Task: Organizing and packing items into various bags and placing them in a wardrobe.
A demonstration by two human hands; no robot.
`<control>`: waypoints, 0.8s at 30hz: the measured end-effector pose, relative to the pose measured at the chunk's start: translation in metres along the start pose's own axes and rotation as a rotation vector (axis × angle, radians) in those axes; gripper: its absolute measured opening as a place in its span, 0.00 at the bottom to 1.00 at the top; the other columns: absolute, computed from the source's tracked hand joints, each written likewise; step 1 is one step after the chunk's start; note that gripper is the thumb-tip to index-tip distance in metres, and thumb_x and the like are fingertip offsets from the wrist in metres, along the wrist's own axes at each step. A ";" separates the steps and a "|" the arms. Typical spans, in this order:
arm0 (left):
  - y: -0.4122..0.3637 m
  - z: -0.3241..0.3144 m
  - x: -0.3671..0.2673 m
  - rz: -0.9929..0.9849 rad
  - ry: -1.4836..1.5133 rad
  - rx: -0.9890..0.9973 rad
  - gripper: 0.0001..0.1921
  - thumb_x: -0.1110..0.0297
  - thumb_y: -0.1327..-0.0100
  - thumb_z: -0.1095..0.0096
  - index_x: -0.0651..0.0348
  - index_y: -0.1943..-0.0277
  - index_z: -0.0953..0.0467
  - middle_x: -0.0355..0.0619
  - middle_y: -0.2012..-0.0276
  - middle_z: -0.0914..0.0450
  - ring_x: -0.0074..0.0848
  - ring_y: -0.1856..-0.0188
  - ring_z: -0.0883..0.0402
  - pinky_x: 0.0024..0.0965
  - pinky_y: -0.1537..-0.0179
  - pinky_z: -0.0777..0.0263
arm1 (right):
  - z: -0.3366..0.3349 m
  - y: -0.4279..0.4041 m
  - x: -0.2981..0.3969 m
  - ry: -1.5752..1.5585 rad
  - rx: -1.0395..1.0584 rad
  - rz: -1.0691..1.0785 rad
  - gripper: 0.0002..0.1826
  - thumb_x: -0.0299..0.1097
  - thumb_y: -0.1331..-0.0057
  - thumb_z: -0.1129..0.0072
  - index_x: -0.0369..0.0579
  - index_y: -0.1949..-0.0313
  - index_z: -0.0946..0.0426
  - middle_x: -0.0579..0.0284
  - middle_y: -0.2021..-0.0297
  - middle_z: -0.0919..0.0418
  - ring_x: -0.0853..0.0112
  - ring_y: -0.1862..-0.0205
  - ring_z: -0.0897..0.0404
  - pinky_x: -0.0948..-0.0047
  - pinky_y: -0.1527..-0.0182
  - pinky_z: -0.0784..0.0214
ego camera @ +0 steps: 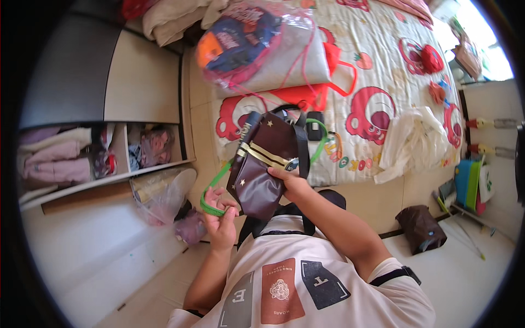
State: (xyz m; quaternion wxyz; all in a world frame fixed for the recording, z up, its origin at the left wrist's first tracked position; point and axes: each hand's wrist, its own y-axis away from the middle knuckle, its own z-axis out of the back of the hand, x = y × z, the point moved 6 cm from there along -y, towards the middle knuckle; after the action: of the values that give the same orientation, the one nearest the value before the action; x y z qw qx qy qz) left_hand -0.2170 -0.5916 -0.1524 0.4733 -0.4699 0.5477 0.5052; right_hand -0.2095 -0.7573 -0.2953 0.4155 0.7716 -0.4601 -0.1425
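Note:
A dark maroon bag with gold stripes, small stars and black straps is held in front of me, over the bed's near edge. My right hand grips its lower right side, the thumb across the front. A bright green fabric strap runs from the bag's left side down to my left hand, which has its end loop around the fingers. More of the green strap curves out on the bag's right. Behind the bag's upper left edge shows a dark blue item bearing writing. Part of that item is hidden.
On the bed lie a black case, a white plastic bag, a red bag and a plastic-wrapped bundle. An open clothes shelf stands left. A dark brown bag sits on the floor at right.

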 end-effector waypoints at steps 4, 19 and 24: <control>0.006 0.056 0.000 0.050 -0.036 -0.143 0.36 0.84 0.43 0.51 0.53 0.32 0.51 0.47 0.40 0.41 0.23 0.61 0.30 0.24 0.65 0.33 | 0.021 -0.081 -0.037 0.458 -0.040 0.433 0.19 0.30 0.47 0.32 0.43 0.56 0.26 0.59 0.61 0.21 0.65 0.61 0.21 0.67 0.56 0.28; -0.029 0.183 0.120 0.311 0.154 -0.059 0.29 0.71 0.41 0.43 0.59 0.38 0.43 0.51 0.44 0.34 0.33 0.50 0.27 0.33 0.50 0.31 | -0.104 -0.051 -0.101 1.402 -0.104 0.861 0.31 0.43 0.46 0.35 0.42 0.47 0.35 0.44 0.58 0.24 0.50 0.54 0.24 0.60 0.53 0.32; -0.038 0.200 0.157 0.326 0.088 0.009 0.17 0.66 0.35 0.54 0.60 0.45 0.33 0.53 0.50 0.29 0.38 0.47 0.30 0.38 0.49 0.34 | -0.095 -0.058 -0.115 1.359 0.065 0.704 0.38 0.44 0.49 0.31 0.39 0.44 0.37 0.50 0.52 0.25 0.61 0.47 0.27 0.67 0.44 0.37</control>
State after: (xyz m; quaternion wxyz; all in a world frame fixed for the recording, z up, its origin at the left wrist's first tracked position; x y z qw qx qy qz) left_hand -0.1879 -0.3994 -0.3211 0.3627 -0.3945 0.6389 0.5519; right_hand -0.1797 -0.6002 -0.3011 0.6050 0.5093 -0.3260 0.5180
